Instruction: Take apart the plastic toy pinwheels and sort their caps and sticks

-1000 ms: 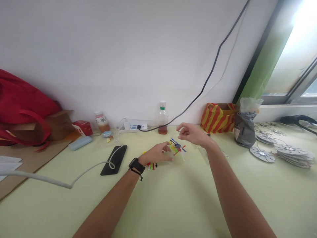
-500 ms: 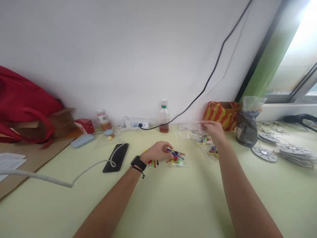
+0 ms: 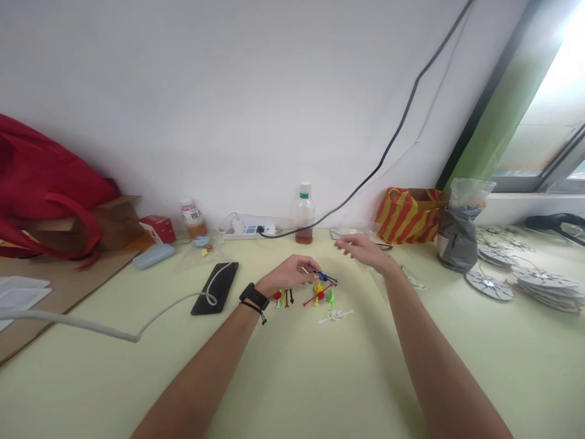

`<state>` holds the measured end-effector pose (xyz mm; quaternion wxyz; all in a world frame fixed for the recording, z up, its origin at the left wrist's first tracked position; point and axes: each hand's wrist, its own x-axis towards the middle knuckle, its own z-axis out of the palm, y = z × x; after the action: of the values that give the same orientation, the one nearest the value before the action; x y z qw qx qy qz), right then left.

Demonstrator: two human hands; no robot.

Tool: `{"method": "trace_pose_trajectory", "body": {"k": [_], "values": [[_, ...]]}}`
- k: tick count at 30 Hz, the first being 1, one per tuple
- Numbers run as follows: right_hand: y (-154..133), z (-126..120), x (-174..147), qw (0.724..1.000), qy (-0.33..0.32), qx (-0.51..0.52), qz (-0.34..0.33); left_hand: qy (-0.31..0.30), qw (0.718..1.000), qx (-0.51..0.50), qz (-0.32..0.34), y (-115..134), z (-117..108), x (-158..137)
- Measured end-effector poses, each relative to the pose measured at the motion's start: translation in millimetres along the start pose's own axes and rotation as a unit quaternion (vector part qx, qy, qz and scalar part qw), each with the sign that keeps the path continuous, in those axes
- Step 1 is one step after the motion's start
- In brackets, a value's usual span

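Blue arrow (image 3: 323, 277), left hand (image 3: 289, 273) touching, wide tabletop (image 3: 311, 378) around

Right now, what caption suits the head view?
Left hand touches a blue plastic arrow; right hand is over the pale green table.

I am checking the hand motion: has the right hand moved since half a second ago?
Yes: judged against the bottle with green neck band, the right hand has moved left, closer to it.

Black wristwatch (image 3: 254, 297), dark bracelet (image 3: 255, 310), probably knotted cord
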<state>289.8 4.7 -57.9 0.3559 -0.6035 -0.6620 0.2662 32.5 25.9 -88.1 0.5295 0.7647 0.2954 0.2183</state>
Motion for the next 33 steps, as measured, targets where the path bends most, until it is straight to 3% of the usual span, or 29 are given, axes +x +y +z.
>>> {"method": "trace_pose_trajectory", "body": {"k": [1, 3, 7, 14, 19, 23, 27, 30, 33], "values": [[-7, 8, -2, 0.995, -0.096, 0.006, -0.021, -0.002, 1.000, 0.000, 0.001, 1, 0, -1], [-17, 23, -6, 0.973, -0.229, -0.011, -0.037, -0.001, 1.000, -0.008, -0.006, 1, -1, -2], [-18, 42, -7, 0.946, -0.311, -0.071, -0.055, -0.010, 0.998, -0.044, -0.046, 1, -7, -5], [-2, 38, 4, 0.946, -0.291, -0.137, -0.039, -0.041, 0.994, -0.073, -0.067, 14, -23, -16], [-18, 45, 3, 0.951, -0.261, -0.139, -0.091, 0.028, 0.992, -0.126, -0.006, 22, -39, -20], [-29, 57, -2, 0.916, -0.361, -0.108, -0.137, 0.090, 0.978, -0.181, 0.045, 20, -46, -18], [-29, 43, -5, 0.889, -0.428, -0.144, -0.069, 0.111, 0.987, -0.115, 0.027, 15, -46, -18], [-33, 25, -9, 0.915, -0.372, -0.146, -0.051, 0.088, 0.995, -0.040, 0.008, 12, -43, -18], [-43, 27, -11, 0.971, -0.233, -0.015, -0.047, 0.078, 0.997, -0.004, 0.014, 10, -39, -17]]}}
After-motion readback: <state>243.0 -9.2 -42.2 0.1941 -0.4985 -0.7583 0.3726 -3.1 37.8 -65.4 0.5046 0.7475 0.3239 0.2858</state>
